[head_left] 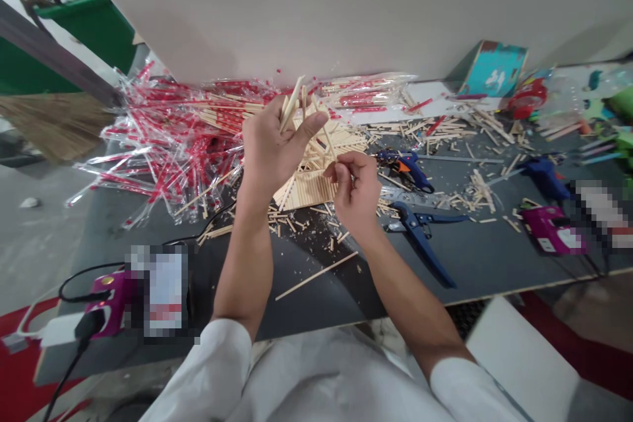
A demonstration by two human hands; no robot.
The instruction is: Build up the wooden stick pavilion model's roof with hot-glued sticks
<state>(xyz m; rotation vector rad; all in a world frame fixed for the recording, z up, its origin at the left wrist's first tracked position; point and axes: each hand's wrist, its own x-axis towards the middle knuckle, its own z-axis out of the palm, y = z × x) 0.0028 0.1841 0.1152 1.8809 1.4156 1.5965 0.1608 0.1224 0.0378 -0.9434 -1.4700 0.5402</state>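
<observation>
My left hand (277, 145) is raised over the table, closed around several pale wooden chopsticks (291, 104) that poke up between thumb and fingers. My right hand (357, 191) is closed in a pinch at the lower end of a thin chopstick (326, 132) that slants up toward the left hand. Beneath both hands lies a flat panel of chopsticks (311, 189) set side by side, with more sticks crossing behind it. The hands partly hide this wooden piece.
Wrapped chopsticks (168, 138) heap at the left. Blue cutters (425, 244), a glue gun (408, 168) and a second glue gun (544, 175) lie right. Purple power strips (111, 297) with cables, a blurred phone-like object (165, 290), a loose chopstick (316, 275) and cut bits surround.
</observation>
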